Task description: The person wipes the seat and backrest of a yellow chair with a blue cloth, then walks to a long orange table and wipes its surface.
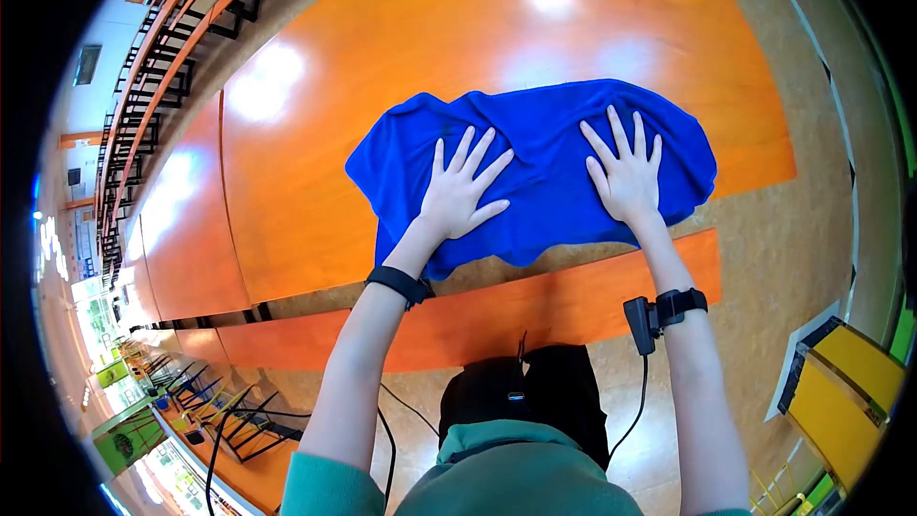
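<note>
A blue cloth (544,167) lies spread with folds and creases on the orange table (382,67), and its near side hangs over the table's front edge. On the left part of the cloth my left hand (463,189) rests palm down with fingers spread. My right hand (626,172) lies the same way on the cloth's right part, fingers apart. Neither hand grips anything. Both wrists wear black bands, and the right one carries a small black device (644,325) with a cable.
An orange bench (573,301) runs along the near side of the table, in front of my body. Yellow chairs (845,377) stand at the lower right. More tables and seats line the left. Black cables hang near both arms.
</note>
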Demonstrator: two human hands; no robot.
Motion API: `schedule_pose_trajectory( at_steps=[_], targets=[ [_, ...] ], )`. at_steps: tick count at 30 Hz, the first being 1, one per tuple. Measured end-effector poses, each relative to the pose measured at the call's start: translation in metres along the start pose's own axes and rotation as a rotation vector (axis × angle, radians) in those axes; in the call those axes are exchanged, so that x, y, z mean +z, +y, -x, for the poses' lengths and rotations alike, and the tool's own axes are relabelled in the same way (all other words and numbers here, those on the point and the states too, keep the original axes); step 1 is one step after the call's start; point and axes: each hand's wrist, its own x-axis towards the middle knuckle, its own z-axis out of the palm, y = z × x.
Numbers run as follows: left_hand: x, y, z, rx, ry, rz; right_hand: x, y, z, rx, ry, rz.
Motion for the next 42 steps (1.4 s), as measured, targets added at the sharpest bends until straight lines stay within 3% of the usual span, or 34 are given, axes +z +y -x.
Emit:
schedule_pose_trajectory(
  at_steps=[15,19,22,25,26,29,31,33,34,37,39,41,42],
  targets=[
    [0.012,0.006,-0.004,-0.072,0.086,-0.062,0.021,0.002,0.002,0.058,0.164,0.021],
    [0.031,0.028,0.004,-0.194,0.257,-0.078,0.025,-0.012,0.022,0.153,0.300,-0.103],
    [0.038,0.058,0.021,-0.178,0.257,-0.009,0.025,-0.033,0.060,0.283,0.331,-0.012],
    [0.035,0.074,0.038,-0.135,0.196,0.038,0.026,-0.044,0.078,0.307,0.392,-0.387],
    [0.031,0.077,0.044,-0.108,0.174,0.059,0.021,-0.045,0.082,0.334,0.270,-0.303],
    [0.028,0.075,0.052,-0.048,0.079,0.010,0.015,-0.042,0.087,0.557,0.403,-0.678],
    [0.031,0.070,0.050,-0.026,0.063,-0.016,0.021,-0.039,0.085,0.770,0.503,-0.554],
    [0.036,0.063,0.043,-0.026,0.105,0.008,0.024,-0.026,0.070,1.233,0.272,-0.914],
    [0.023,0.072,0.041,-0.086,0.037,-0.125,0.024,-0.022,0.068,1.248,0.194,-1.088],
    [0.034,0.081,0.028,-0.181,0.053,-0.121,0.025,-0.004,0.054,1.239,-0.051,-1.613],
    [0.045,0.077,0.019,-0.122,0.143,-0.159,0.040,0.006,0.049,1.303,-0.021,-1.456],
    [0.040,0.078,0.008,-0.049,0.146,-0.164,0.037,0.004,0.048,1.318,0.173,-1.592],
    [0.036,0.078,0.002,0.001,0.149,-0.092,0.036,-0.002,0.043,1.347,0.391,-1.597]
  ],
)
